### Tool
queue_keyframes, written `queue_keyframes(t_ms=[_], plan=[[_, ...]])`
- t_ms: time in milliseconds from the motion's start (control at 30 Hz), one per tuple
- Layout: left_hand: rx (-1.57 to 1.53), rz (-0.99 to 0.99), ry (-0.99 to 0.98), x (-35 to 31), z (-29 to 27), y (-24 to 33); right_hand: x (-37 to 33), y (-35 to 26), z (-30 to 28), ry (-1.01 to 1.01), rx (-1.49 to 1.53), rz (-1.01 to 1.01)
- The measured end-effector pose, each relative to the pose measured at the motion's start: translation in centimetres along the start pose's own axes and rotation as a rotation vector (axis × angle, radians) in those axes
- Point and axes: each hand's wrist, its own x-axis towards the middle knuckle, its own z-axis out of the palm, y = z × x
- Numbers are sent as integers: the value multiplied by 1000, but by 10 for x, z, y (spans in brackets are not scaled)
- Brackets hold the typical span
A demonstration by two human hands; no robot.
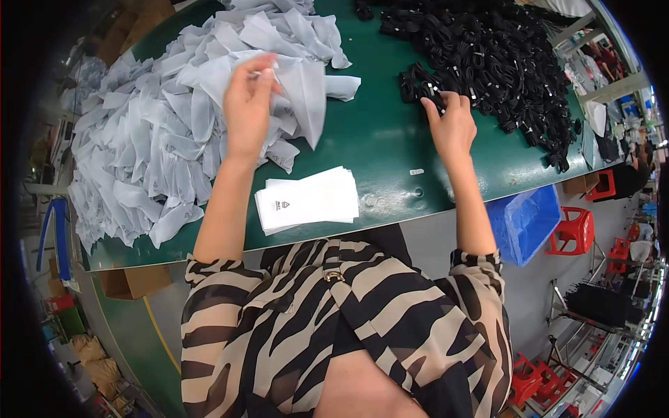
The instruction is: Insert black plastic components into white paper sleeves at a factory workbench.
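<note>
Bright, diffuse light covered the glossy green tabletop (387,157), glinting below-left of the bare right hand (452,125). The bare left hand (249,104) was blurred at its fingertips (265,61); far outward from both hands, edges bowed into blackness.

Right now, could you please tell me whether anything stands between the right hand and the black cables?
Nothing visible does: the right hand reaches over the green table, its fingers at the left edge of the black cables.
</note>
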Motion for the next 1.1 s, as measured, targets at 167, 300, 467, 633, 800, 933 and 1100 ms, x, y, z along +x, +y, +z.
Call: queue_keyframes(t_ms=[167,300,467,633,800,933,1100], plan=[[305,233,-255,-70,12,10,-6,18,18,-88,-81,-90],[397,256,-544,-140,32,-28,-23,5,7,-60,23,-195],[508,323,-446,-152,44,-43,-64,-29,-27,-232,445,-244],[461,193,-418,-153,43,-37,-95,-50,-54,-453,633,-48],[528,341,-380,-154,46,-26,-104,-44,-49,-540,997,277],[479,251,-405,-155,45,-35,-107,-44,-47,-438,889,191],[314,-17,-417,-152,41,-26,-103,-40,-64,-443,421,-46]])
